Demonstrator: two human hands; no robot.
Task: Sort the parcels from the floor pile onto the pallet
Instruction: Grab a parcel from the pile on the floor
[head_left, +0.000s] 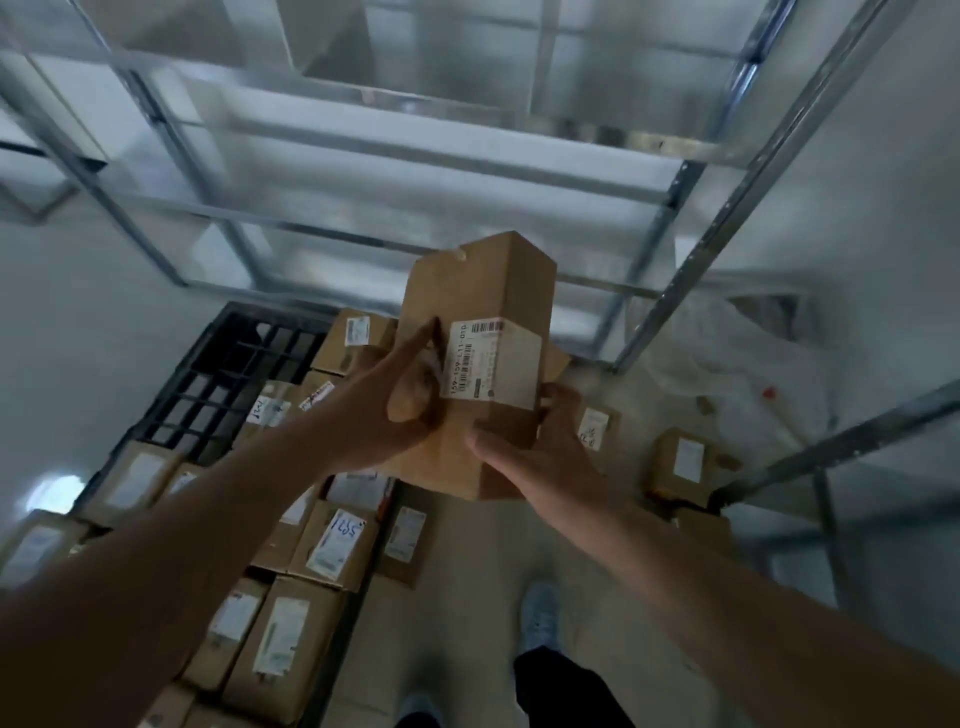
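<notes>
I am holding a tall brown cardboard parcel with a white label (480, 364) in both hands, left hand (400, 400) and right hand (540, 457) curled round it, its long axis pointing away; the black plastic grid pallet (228, 374) is lying down-left, nearer my left.

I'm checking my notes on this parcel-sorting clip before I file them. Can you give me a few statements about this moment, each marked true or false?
1. Both hands hold one cardboard box in the air. True: the left hand is on its left side, the right hand on its lower right.
2. The held box has no label. False: a white label with barcodes is on the face towards the camera.
3. The black pallet is fully covered with boxes. False: bare grid shows at its far left.
4. Metal shelving stands behind the held box. True.
5. No boxes lie on the floor to the right. False: a small box sits there.
</notes>
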